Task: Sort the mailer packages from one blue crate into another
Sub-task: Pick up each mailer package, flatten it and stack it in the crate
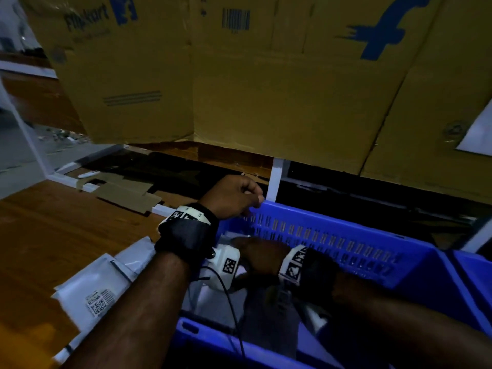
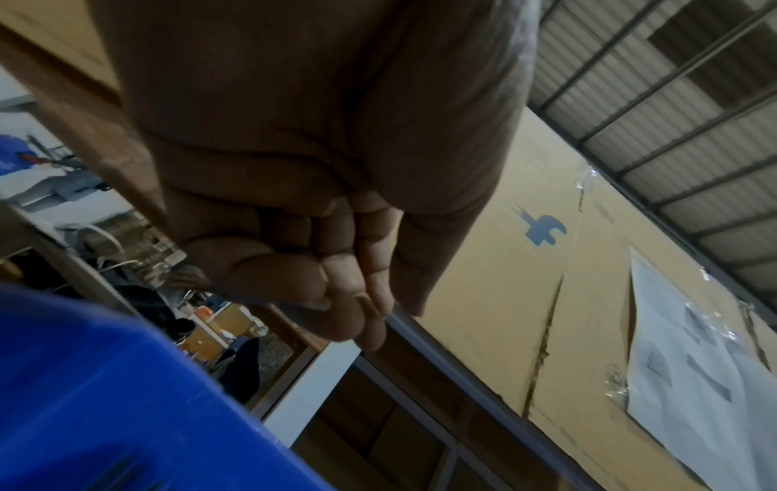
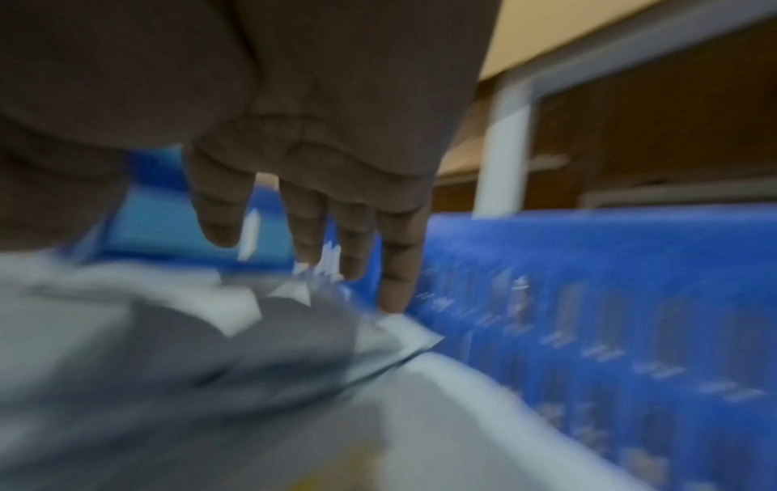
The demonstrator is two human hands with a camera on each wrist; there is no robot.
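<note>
A blue slotted crate sits in front of me and holds grey and white mailer packages. My right hand reaches into it with straight, spread fingers; one fingertip touches the corner of a white mailer, and the hand grips nothing. The right wrist view is blurred. My left hand hovers over the crate's far left corner, its fingers curled into the palm and empty, with the crate's wall below it. More white mailers lie on the wooden table to the left of the crate.
A second blue crate adjoins the first on the right. Tall cardboard sheets form a wall behind the table, one with a white paper taped on. Flattened cardboard pieces lie at the table's back left. A white post rises behind the crate.
</note>
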